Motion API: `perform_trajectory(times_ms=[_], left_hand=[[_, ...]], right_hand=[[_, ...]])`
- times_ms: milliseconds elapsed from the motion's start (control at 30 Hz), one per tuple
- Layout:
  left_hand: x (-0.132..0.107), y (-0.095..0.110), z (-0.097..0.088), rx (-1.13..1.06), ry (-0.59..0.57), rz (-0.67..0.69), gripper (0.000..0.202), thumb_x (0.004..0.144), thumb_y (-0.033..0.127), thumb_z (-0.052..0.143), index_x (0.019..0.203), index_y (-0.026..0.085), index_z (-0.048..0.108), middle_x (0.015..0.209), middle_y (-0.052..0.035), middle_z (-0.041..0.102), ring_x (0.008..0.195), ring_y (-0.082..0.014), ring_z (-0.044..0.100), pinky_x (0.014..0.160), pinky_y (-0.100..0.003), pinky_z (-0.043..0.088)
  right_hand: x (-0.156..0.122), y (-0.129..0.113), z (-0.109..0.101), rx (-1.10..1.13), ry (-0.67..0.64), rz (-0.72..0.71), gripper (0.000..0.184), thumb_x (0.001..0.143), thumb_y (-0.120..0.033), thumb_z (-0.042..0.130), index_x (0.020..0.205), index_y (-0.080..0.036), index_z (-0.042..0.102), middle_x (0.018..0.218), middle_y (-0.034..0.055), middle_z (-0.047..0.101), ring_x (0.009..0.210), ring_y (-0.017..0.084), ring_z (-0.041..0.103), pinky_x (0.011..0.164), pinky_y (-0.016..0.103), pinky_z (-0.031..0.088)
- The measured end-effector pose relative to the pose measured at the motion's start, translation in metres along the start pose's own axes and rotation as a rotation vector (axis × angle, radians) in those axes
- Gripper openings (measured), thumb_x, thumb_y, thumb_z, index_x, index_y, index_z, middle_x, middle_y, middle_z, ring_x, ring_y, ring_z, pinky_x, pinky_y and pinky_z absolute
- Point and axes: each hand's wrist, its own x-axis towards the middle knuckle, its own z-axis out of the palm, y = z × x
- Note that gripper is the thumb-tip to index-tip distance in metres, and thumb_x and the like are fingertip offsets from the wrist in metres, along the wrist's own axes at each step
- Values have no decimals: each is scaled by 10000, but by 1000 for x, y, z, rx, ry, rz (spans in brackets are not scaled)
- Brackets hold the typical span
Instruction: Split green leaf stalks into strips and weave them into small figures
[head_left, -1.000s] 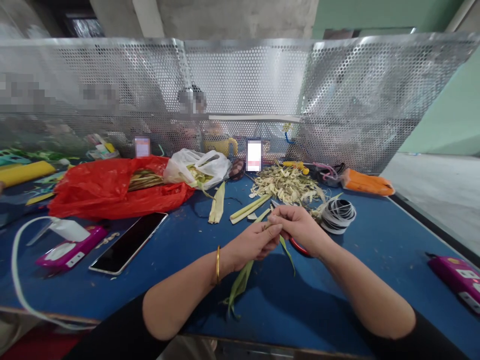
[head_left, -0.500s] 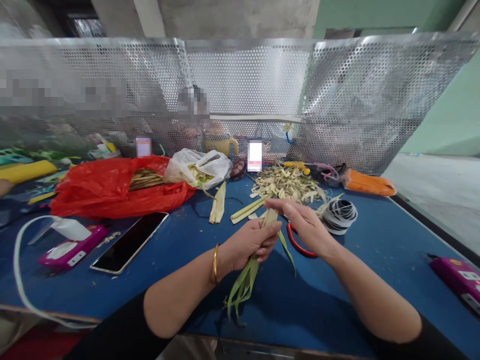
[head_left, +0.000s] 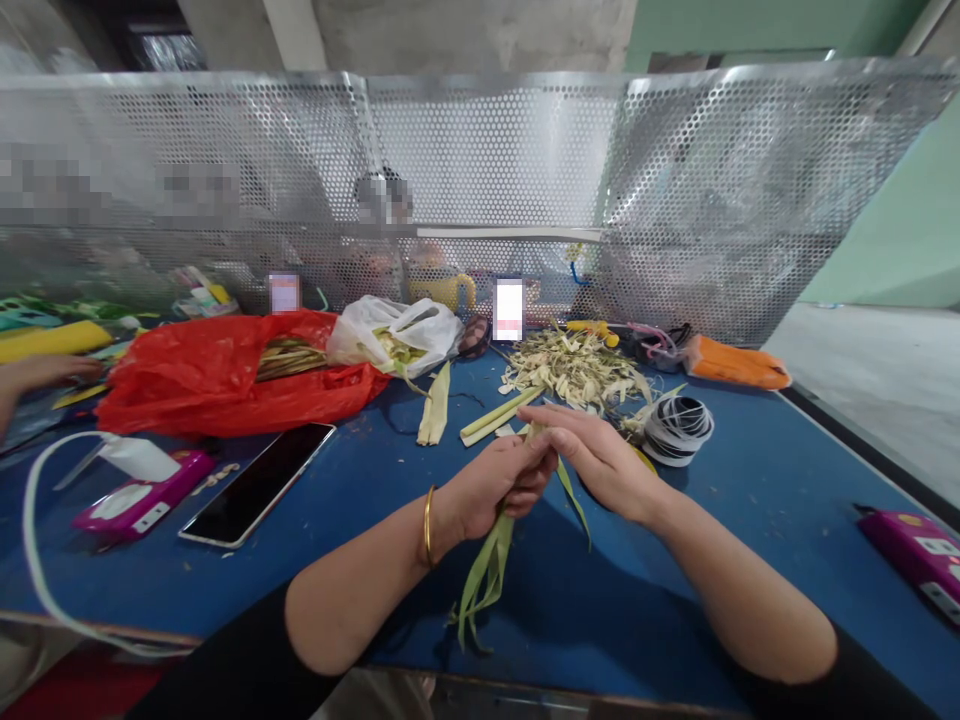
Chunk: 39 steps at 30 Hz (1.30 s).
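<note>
A bundle of flat green-yellow leaf strips (head_left: 487, 575) is in the closed fist of my left hand (head_left: 499, 490), its loose tails hanging down toward the table's near edge. At the bundle's pale upper end, my right hand (head_left: 600, 455) lays its fingers over the top, with the thumb brought in against it beside my left thumb. That end is mostly covered by my fingers. One narrow green strip (head_left: 574, 495) sticks out below my right hand. Just beyond my hands lie cut pale stalks (head_left: 495, 418) and a heap of dry leaf scraps (head_left: 577, 365).
Right of my hands stands a spool of black and white cord (head_left: 677, 430), with an orange packet (head_left: 735, 363) behind. On the left are a phone (head_left: 259, 485), a purple power strip (head_left: 146, 495), a red bag (head_left: 225, 370) and another person's hand (head_left: 45, 378). A perforated metal screen (head_left: 495, 150) bounds the back.
My right hand has moved slightly left and its thumb has closed in on the bundle's top. The red-handled tool under it is now hidden. At far left, the other person's hand has come further in.
</note>
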Motion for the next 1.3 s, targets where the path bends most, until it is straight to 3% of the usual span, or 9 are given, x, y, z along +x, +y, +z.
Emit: perform_trajectory(times_ms=[167, 367, 533, 633, 733, 867, 1067, 1200, 1300], left_hand=[[0, 1, 0, -28, -4, 14, 294, 860, 451, 541, 755, 188, 461, 515, 91, 305, 386, -34, 217, 370, -159, 155], [1, 0, 0, -11, -32, 39, 311, 868, 455, 538, 745, 188, 438, 522, 93, 292, 396, -31, 212, 376, -155, 154], [1, -2, 1, 65, -44, 39, 358, 857, 517, 533, 749, 188, 443, 523, 95, 314, 396, -31, 213, 376, -162, 177], [1, -3, 1, 130, -25, 50, 335, 852, 505, 530, 764, 191, 454, 532, 94, 337, 391, -37, 245, 380, -170, 220], [2, -4, 0, 184, 5, 70, 319, 860, 489, 505, 756, 193, 449, 542, 92, 348, 388, -40, 267, 384, -175, 241], [4, -3, -3, 230, 8, 88, 312, 866, 478, 491, 751, 193, 446, 552, 89, 363, 395, -43, 297, 391, -176, 265], [6, 1, -11, 229, -63, 81, 325, 886, 446, 500, 700, 187, 440, 526, 91, 321, 393, -44, 283, 405, -173, 328], [7, 6, -16, 52, -107, 49, 342, 905, 422, 480, 666, 186, 418, 510, 103, 264, 365, -34, 205, 413, -177, 370], [11, 6, -19, -52, -15, 59, 327, 914, 396, 474, 670, 180, 446, 509, 88, 328, 373, -42, 292, 467, -202, 448]], right_hand=[[3, 2, 2, 189, 89, 68, 449, 965, -463, 360, 1204, -215, 648, 1241, 83, 650, 1170, 240, 571, 1019, 398, 408], [10, 6, -1, 377, 149, 269, 254, 808, -392, 625, 939, -197, 722, 889, 46, 732, 833, 198, 656, 780, 332, 506], [9, 4, 5, 561, 127, 352, 219, 724, -382, 708, 729, -167, 671, 634, -5, 643, 591, 136, 584, 607, 276, 474], [9, 2, 8, 520, 220, 367, 259, 721, -383, 704, 617, -167, 607, 544, -34, 556, 532, 108, 512, 548, 244, 417], [9, 1, 8, 527, 361, 402, 259, 741, -404, 680, 670, -161, 626, 520, -41, 536, 497, 91, 471, 510, 223, 368], [9, 4, -2, 784, 418, 460, 294, 736, -434, 695, 705, -148, 635, 455, -40, 527, 414, 73, 437, 438, 195, 341], [10, 15, -40, 1006, 677, 538, 170, 771, -255, 702, 693, -127, 623, 586, -8, 616, 445, 59, 535, 431, 152, 447], [8, 17, -58, 1025, 839, 462, 178, 815, -196, 660, 664, -128, 593, 624, -12, 624, 455, 48, 564, 423, 130, 459], [8, 17, -57, 938, 892, 345, 202, 814, -229, 668, 657, -139, 578, 641, -11, 636, 494, 74, 613, 454, 155, 491]])
